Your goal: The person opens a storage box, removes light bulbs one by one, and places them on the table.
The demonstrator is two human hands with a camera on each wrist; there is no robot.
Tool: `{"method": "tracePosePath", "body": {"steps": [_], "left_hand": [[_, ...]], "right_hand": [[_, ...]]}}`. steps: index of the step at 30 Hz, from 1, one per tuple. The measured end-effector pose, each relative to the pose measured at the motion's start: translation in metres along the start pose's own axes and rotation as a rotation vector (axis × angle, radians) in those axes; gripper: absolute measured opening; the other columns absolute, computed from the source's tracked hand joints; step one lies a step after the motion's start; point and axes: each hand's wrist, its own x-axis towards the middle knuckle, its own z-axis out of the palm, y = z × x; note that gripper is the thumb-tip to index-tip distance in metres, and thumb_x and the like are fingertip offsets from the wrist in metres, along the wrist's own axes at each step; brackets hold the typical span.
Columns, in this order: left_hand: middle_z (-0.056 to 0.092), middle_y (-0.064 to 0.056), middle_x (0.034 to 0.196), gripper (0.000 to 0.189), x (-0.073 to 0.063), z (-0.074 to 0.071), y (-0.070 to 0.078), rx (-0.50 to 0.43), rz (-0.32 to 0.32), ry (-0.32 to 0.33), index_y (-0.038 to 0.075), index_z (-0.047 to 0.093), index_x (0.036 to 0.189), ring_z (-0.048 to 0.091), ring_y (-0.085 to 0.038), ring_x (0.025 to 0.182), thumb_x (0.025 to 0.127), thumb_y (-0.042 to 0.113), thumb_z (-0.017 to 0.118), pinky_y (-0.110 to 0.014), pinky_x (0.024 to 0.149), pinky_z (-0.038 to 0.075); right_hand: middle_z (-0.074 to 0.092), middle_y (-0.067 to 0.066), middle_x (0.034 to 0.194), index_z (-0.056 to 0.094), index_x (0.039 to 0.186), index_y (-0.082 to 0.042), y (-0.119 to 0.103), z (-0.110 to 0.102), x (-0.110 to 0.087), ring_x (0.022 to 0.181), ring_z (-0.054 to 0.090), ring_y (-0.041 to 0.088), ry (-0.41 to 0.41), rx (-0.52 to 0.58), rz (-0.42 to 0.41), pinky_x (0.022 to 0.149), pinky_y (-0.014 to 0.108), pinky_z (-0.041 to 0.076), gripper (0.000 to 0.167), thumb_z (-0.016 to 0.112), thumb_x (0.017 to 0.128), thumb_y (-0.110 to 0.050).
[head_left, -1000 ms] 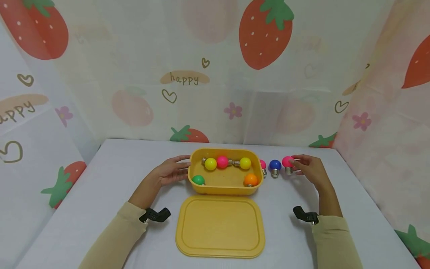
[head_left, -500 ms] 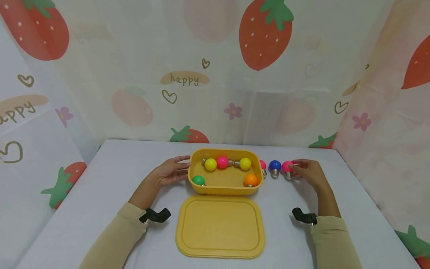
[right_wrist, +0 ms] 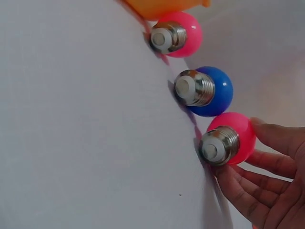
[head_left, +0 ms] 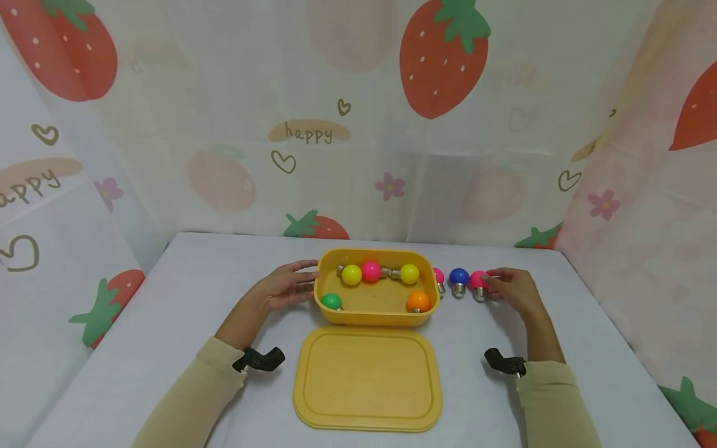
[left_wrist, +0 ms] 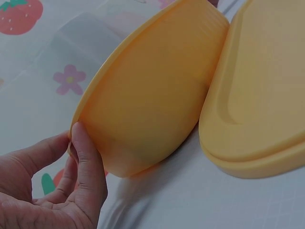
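Note:
In the head view a yellow box holds two yellow bulbs and one each of pink, green and orange. My left hand touches the box's left end, fairly straight fingertips against its rim and outer wall. On the right, my right hand holds a pink light bulb between thumb and fingers. The right wrist view shows this bulb's metal screw base low at the table, its pink globe close beside a blue light bulb. Another pink light bulb lies farther along, near the box.
A flat yellow lid lies on the white table, right in front of the box. Strawberry-printed cloth stands behind and at both sides. Black camera mounts sit on both wrists.
My right hand has lowered the pink bulb and brought it slightly left, nearer the blue one. The left hand and the box have stayed in place.

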Motion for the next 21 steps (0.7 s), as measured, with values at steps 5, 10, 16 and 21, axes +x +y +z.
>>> {"method": "tracePosePath", "body": {"steps": [5,10,16,21], "left_hand": [[0.065,-0.009,0.105,0.056,-0.001,0.000,0.000,0.001,0.001,0.000,0.010,0.038,0.155,0.065,-0.016,0.087,0.104,0.008,0.059,-0.026,0.071,0.062],[0.064,-0.009,0.106,0.056,-0.001,0.000,0.000,0.004,-0.002,0.006,0.011,0.038,0.155,0.065,-0.016,0.088,0.103,0.009,0.060,-0.026,0.072,0.062],[0.065,-0.010,0.107,0.057,0.000,0.000,0.000,-0.002,-0.001,0.000,0.011,0.037,0.155,0.066,-0.017,0.087,0.103,0.008,0.060,-0.027,0.072,0.062],[0.066,-0.010,0.108,0.057,0.000,-0.001,-0.001,-0.005,-0.004,0.003,0.011,0.037,0.155,0.067,-0.017,0.087,0.103,0.008,0.060,-0.027,0.072,0.062]], "right_hand": [[0.069,0.026,0.114,0.058,0.133,0.010,-0.001,0.001,0.000,0.076,0.072,0.014,0.005,0.029,0.007,0.075,0.021,0.058,0.053,0.063,0.102,-0.033],[0.072,0.023,0.107,0.059,0.132,0.008,-0.003,0.000,-0.001,0.079,0.071,0.020,0.029,-0.012,-0.008,0.072,0.025,0.059,0.052,0.063,0.102,-0.035],[0.065,0.027,0.122,0.061,0.132,0.004,-0.008,-0.004,-0.004,0.095,0.069,0.032,0.074,-0.115,-0.033,0.071,0.024,0.056,0.053,0.061,0.102,-0.039],[0.062,0.029,0.128,0.061,0.133,0.004,-0.014,-0.008,-0.007,0.104,0.065,0.040,0.104,-0.147,-0.062,0.076,0.031,0.059,0.052,0.060,0.103,-0.038]]}}
